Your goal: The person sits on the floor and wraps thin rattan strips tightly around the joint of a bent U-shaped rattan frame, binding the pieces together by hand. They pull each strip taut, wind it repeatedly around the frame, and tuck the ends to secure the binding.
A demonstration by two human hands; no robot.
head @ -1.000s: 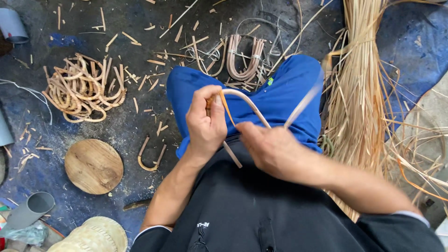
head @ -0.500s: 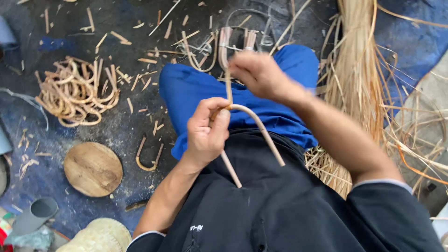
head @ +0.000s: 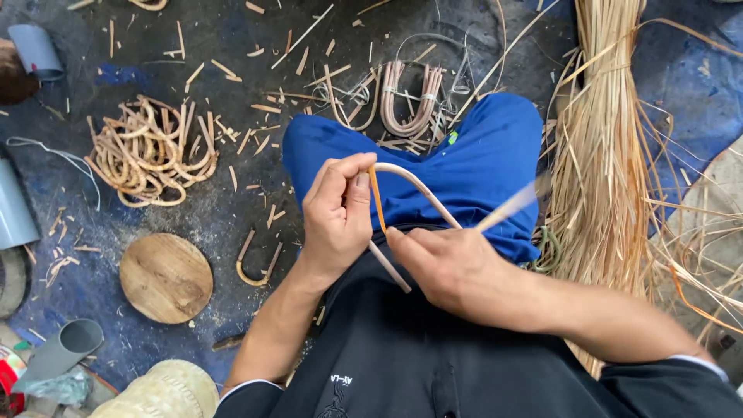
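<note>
My left hand (head: 337, 217) grips one end of a pale bent cane hoop (head: 414, 186) over my blue-trousered lap (head: 464, 166). An orange-tan thin strip (head: 377, 203) runs down from my left thumb beside the cane. My right hand (head: 449, 267) sits low against my dark shirt and pinches the strip, whose free end (head: 511, 207) streaks out blurred to the right. The hoop's other leg passes under my right hand.
A heap of bent cane pieces (head: 147, 151) lies on the dark floor at left, a round wooden disc (head: 165, 277) below it, one loose U-shaped piece (head: 259, 259) nearby. Bound cane loops (head: 410, 101) lie ahead. A bundle of straw strips (head: 607, 155) stands right. Grey tubes (head: 62, 348) at left.
My right hand, raised high above the hoop half a second ago, has come back down to my lap, pulling the strip out to the right. My left hand kept its hold.
</note>
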